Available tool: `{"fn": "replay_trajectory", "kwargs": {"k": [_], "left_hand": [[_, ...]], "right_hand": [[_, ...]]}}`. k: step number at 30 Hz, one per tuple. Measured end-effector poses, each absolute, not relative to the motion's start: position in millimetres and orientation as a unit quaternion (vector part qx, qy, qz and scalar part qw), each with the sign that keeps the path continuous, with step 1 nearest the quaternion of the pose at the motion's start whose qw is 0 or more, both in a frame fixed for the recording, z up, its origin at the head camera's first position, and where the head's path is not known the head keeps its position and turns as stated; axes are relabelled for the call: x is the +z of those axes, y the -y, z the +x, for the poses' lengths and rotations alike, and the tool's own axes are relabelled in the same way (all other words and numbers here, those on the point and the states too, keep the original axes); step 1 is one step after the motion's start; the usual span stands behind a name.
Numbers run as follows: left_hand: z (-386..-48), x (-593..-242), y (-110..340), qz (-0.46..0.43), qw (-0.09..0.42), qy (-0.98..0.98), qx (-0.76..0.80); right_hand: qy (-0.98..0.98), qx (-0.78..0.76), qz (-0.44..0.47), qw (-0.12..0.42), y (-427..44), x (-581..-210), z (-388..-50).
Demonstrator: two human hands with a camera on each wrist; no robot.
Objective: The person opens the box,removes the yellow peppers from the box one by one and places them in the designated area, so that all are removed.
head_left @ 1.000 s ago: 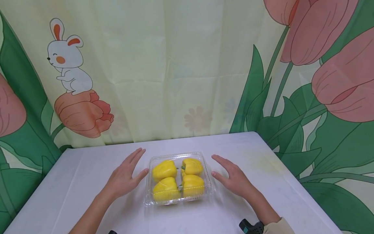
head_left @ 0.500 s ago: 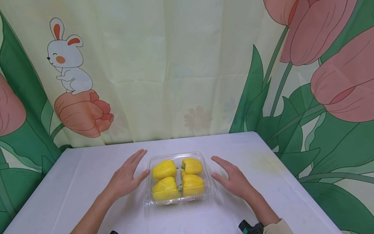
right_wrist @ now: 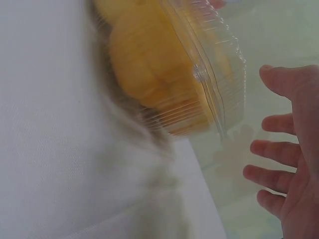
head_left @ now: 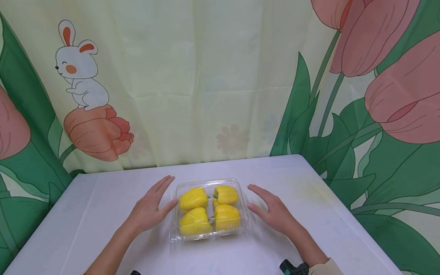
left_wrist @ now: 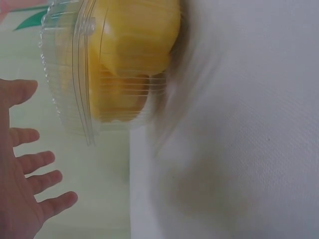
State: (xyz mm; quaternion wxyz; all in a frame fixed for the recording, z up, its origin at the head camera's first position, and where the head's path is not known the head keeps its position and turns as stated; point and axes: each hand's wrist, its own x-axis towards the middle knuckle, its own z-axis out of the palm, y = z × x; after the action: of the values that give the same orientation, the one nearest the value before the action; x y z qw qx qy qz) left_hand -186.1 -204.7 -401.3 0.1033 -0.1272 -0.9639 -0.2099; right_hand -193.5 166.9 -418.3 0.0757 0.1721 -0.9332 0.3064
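A clear plastic container (head_left: 210, 235) sits on the white table, with several yellow bell peppers (head_left: 196, 222) visible through it. My left hand (head_left: 148, 212) is held beside its left side, fingers spread and pointing away from me, the thumb close to the rim. On the other side, my right hand (head_left: 274, 211) is held a short way from the container, its fingers extended. In both wrist views a gap shows between the hand and the container (left_wrist: 82, 74), and neither hand holds anything.
The white table (head_left: 275, 172) extends around the container. Behind it hangs a pale curtain (head_left: 206, 76) printed with a rabbit, tulips and green leaves. A dark wrist device (head_left: 294, 268) is at my right wrist.
My left hand has shifted slightly to the right, nearer the container. My right hand has lowered very slightly. The container and peppers stay in place.
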Motion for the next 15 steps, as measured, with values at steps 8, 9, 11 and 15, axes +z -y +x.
{"fn": "replay_trajectory", "kwargs": {"k": [8, 9, 11, 15], "left_hand": [[-187.0, -402.5, 202.6, -0.131, 0.1, 0.961, -0.222], [-187.2, -402.8, 202.3, -0.132, 0.1, 0.96, -0.224], [-187.6, -403.5, 201.9, -0.132, 0.096, 0.96, -0.229], [-187.4, -404.5, 201.1, -0.13, 0.089, 0.958, -0.239]], "right_hand": [[0.931, 0.31, 0.179, 0.073, -165.9, -421.8, -194.5], [0.93, 0.312, 0.179, 0.071, -165.6, -421.9, -194.3], [0.93, 0.315, 0.178, 0.067, -165.0, -421.9, -193.8], [0.929, 0.319, 0.176, 0.063, -164.3, -421.6, -192.4]]}}
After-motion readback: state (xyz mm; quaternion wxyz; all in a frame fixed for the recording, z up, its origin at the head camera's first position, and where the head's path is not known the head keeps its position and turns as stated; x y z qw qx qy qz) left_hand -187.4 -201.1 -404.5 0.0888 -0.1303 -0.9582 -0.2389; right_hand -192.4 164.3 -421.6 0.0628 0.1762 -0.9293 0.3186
